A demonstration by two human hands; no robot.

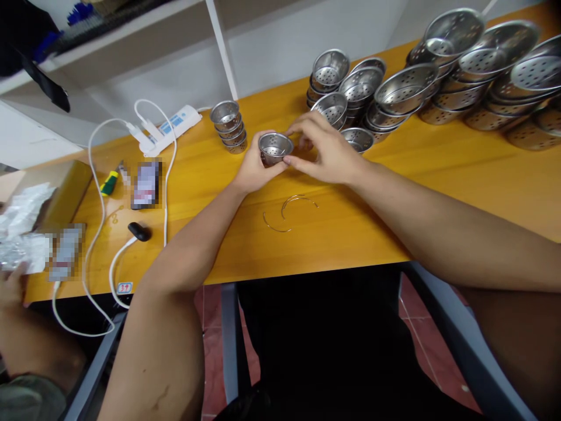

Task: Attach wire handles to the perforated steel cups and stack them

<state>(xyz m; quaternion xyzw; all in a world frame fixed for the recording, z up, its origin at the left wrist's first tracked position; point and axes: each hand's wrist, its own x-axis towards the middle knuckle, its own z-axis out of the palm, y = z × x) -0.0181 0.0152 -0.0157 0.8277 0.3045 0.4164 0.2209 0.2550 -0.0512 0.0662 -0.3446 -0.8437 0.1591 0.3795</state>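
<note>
A small perforated metal cup [275,153] is raised above the wooden table, its open top facing up and toward me. My left hand [256,166] wraps around its left side, thumb along the front. At the cup's right side, my right hand [322,149] has its thumb against the front rim and its forefinger by the back rim, pinching that edge. Behind my left hand stands a short stack of similar cups [231,131]. Thin curved wires [302,202] lie on the tabletop below my hands. Larger perforated cups [328,108] stand close behind my right hand.
Tall stacks of wide perforated metal cups [477,105] fill the back right. To the left are a power strip [169,131] with white cables, phones [146,184], a green-and-yellow tool [110,182] and a black plug-like device [139,231]. Another person's hand [13,286] is at far left.
</note>
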